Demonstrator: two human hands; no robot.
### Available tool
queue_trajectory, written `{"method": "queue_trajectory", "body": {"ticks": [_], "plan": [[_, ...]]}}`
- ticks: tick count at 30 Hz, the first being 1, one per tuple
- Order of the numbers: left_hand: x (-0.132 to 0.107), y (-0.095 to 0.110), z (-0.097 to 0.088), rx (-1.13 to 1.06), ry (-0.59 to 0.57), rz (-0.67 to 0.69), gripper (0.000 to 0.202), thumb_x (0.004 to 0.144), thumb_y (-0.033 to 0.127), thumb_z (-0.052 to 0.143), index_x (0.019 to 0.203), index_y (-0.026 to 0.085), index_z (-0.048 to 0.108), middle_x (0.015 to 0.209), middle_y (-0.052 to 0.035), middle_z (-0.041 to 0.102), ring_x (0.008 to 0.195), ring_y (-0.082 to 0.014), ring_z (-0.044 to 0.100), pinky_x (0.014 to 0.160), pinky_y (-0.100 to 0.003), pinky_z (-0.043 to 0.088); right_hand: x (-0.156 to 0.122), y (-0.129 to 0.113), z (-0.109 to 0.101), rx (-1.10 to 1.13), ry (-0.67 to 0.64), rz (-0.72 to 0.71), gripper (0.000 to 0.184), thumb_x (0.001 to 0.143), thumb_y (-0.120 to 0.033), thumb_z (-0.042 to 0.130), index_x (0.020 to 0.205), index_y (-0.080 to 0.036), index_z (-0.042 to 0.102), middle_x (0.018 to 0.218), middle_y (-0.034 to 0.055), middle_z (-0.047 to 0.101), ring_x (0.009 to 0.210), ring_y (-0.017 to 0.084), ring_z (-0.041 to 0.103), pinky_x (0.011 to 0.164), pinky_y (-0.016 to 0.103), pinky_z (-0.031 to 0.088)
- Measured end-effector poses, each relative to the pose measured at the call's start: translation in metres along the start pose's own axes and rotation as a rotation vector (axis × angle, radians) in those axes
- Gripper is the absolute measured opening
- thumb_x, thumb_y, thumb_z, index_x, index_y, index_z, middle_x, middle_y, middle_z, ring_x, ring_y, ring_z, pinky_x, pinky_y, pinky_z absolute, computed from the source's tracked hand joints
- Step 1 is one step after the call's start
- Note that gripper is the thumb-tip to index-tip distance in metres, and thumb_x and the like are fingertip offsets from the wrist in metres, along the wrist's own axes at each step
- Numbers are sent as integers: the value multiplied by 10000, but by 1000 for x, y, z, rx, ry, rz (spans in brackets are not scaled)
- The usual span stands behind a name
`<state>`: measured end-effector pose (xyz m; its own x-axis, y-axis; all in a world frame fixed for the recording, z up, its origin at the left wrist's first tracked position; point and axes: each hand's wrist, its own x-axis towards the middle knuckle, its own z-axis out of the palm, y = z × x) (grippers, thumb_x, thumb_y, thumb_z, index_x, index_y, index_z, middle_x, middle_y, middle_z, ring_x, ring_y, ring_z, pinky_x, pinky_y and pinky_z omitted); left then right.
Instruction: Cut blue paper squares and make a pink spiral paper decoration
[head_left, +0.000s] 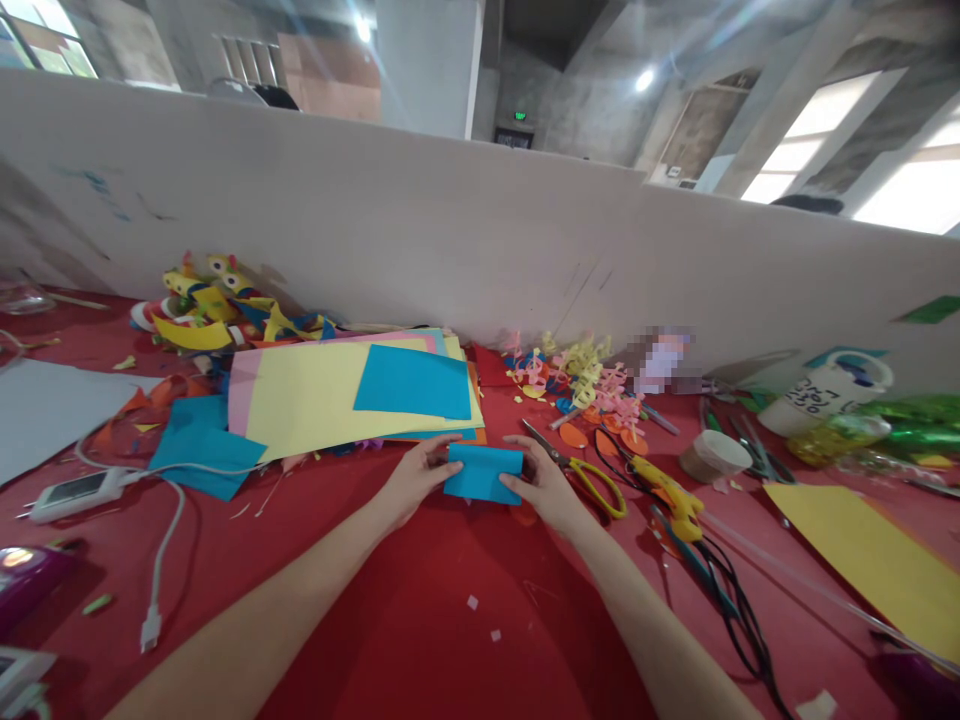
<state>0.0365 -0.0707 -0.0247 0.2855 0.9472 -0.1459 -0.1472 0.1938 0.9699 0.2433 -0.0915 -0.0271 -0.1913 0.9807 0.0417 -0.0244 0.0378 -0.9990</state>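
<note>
Between my two hands is a small blue sheet of paper (484,474), held just above the red table with its top edge appearing bent over. My left hand (420,478) pinches its left edge, thumb in front and fingers behind. On the right edge, my right hand (546,484) grips it the same way. Beyond my hands a larger blue sheet (412,382) lies on a stack of coloured paper (307,395), yellow on top. Yellow-handled scissors (598,487) rest beside my right hand.
A yellow glue gun (671,497) and its black cable lie right of the scissors. Pink and yellow paper cutouts (592,375) are heaped by the white partition (450,230). At left are a white charger (79,493), its cable and a blue sheet (202,445). Yellow paper (862,555) lies right.
</note>
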Motion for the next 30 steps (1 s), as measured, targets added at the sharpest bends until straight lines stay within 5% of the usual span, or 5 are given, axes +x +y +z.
{"method": "queue_trajectory", "body": {"ticks": [13,30], "plan": [[1,-1,-1,43,-30,21,520,642,317,740,1121,181,591,938,-64,666,822,-194,606,729,-314,488,-1,-2,-1,-5,-19,40,513,679,-356,703,1122,-251,468,875,21,581,804,193,569,692,313,476],[2,-4,2,73,66,62,332,663,466,687,670,135,666,604,-26,629,614,-179,561,584,-294,437,-3,-7,0,33,-46,103,520,657,-334,717,1108,-244,473,881,17,586,797,179,566,685,303,472]]}}
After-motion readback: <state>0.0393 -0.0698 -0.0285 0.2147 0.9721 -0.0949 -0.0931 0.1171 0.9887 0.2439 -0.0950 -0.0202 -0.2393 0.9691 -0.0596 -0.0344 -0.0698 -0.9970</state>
